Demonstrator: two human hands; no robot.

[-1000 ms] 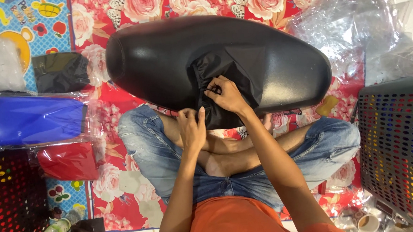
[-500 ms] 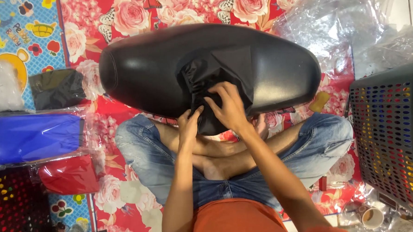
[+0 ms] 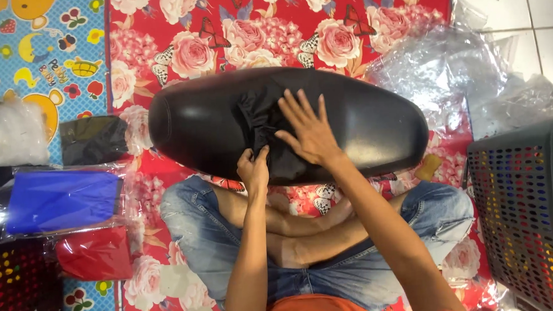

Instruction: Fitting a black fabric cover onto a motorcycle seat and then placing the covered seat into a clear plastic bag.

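Note:
A long black motorcycle seat point(image 3: 362, 124) lies across a red floral mat in front of my crossed legs. A piece of black fabric cover point(image 3: 259, 122) is bunched over its middle. My left hand point(image 3: 253, 169) pinches the near edge of that fabric at the seat's front side. My right hand point(image 3: 308, 130) lies flat with spread fingers on the fabric, pressing it onto the seat.
Packaged covers lie at the left: black point(image 3: 92, 138), blue point(image 3: 58, 199) and red point(image 3: 94, 253). Crumpled clear plastic point(image 3: 453, 73) sits at the upper right. A grey perforated basket point(image 3: 525, 216) stands at the right, a dark crate point(image 3: 18, 288) at the lower left.
My right hand has opened from gripping the fabric and now lies flat on top. The left hand has moved up to the fabric's near edge. The view has shifted.

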